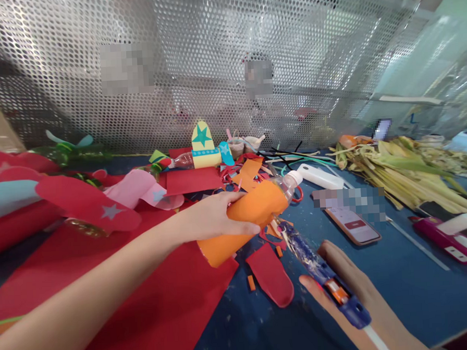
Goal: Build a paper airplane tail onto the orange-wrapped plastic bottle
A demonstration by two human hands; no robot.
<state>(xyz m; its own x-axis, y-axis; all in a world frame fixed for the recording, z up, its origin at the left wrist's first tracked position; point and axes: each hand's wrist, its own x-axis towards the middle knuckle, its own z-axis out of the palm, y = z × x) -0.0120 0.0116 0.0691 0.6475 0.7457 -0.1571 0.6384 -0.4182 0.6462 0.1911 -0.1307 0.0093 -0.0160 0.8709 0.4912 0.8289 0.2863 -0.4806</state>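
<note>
A plastic bottle (254,210) wrapped in orange paper, with a white cap, lies tilted in the grip of my left hand (216,215). My right hand (348,278) is closed around a dark blue hot glue gun (312,259) with a glue stick in its back end. The gun's nozzle points at the underside of the orange wrap, close to or touching it. Below the bottle a red rounded paper piece (270,277) and small orange scraps (251,283) lie on the blue table (241,326).
Large red sheets (154,299) cover the left side, with paper-winged bottles (98,208) on them. Behind stand a yellow star-decorated bottle piece (202,145) and paper shreds. At right lie a phone (353,221), a magenta power strip (448,239) and dried husks (398,171). A perforated metal panel (211,51) rises behind.
</note>
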